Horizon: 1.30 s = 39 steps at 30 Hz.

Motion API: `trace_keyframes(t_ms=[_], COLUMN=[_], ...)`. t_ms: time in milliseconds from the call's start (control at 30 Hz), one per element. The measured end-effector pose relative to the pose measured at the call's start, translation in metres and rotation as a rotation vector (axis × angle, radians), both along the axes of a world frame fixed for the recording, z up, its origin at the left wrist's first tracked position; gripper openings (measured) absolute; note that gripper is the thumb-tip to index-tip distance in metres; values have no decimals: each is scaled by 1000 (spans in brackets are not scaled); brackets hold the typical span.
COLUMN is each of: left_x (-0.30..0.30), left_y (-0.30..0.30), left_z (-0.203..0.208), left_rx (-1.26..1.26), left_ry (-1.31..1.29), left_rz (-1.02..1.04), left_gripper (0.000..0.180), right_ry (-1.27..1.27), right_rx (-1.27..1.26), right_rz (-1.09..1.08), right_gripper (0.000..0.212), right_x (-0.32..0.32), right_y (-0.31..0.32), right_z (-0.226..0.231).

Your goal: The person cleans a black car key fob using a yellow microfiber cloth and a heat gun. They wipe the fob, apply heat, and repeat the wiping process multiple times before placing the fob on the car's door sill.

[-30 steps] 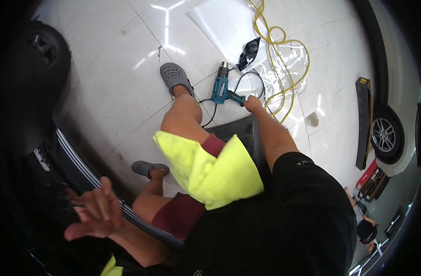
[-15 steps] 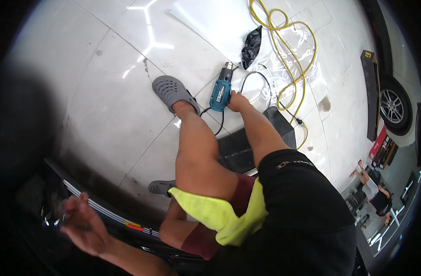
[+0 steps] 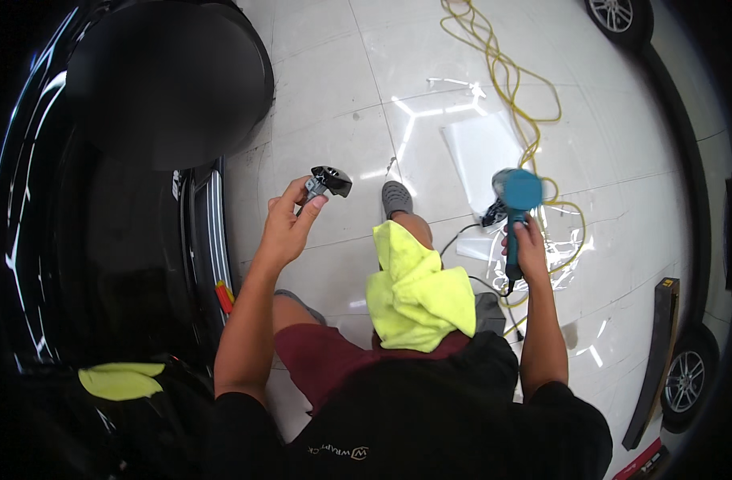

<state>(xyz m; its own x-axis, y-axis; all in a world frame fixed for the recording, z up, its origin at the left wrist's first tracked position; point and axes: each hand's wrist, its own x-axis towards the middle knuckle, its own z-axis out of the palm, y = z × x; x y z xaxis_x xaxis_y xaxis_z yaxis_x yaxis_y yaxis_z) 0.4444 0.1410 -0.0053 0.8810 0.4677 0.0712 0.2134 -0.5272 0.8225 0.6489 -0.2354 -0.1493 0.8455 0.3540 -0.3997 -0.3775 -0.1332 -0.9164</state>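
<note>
In my left hand (image 3: 288, 228) is a small glossy black part with a grey bracket (image 3: 331, 181), pinched between thumb and fingers and raised above the floor. I cannot make out its exact kind. My right hand (image 3: 529, 246) wraps round the handle of a teal heat gun (image 3: 520, 192), which is up off the floor, its dark cord hanging below the grip. A gap separates the heat gun from the black part. Across my lap lies a yellow-green cloth (image 3: 420, 292).
A glossy black car (image 3: 102, 264) stands close on my left, with a second yellow-green cloth (image 3: 122, 381) and a red-and-yellow tool (image 3: 224, 296) by its sill. A yellow cord (image 3: 534, 136), white sheet (image 3: 482, 152) and long dark box (image 3: 652, 360) lie to the right.
My right hand has lifted the heat gun off the floor. My left hand has come from beside the car to in front of me, holding the black part. My view has turned.
</note>
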Motion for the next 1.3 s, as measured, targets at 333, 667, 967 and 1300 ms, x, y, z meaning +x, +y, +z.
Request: trace_keyframes(t_ms=[333,667,967,1300], left_x=[-57,-51,-23,1], left_y=[-70,-84,-114,-91], left_z=[25,45,29,29], left_rx=[-470,56,506,-834], left_ry=[-285,-540,-600,-259], left_rz=[-76,-48,-33,46], left_gripper=[29,24,24,18], right_ry=[-423,-319,-210,-80], right_rx=[281,388,415,521], right_rz=[-63,74,-23,-84], right_gripper=[24,57,54,40], right_x=[-111,-213,-246,-197], right_y=[-48,-90,-103,-83], right_z=[152,234,215,188])
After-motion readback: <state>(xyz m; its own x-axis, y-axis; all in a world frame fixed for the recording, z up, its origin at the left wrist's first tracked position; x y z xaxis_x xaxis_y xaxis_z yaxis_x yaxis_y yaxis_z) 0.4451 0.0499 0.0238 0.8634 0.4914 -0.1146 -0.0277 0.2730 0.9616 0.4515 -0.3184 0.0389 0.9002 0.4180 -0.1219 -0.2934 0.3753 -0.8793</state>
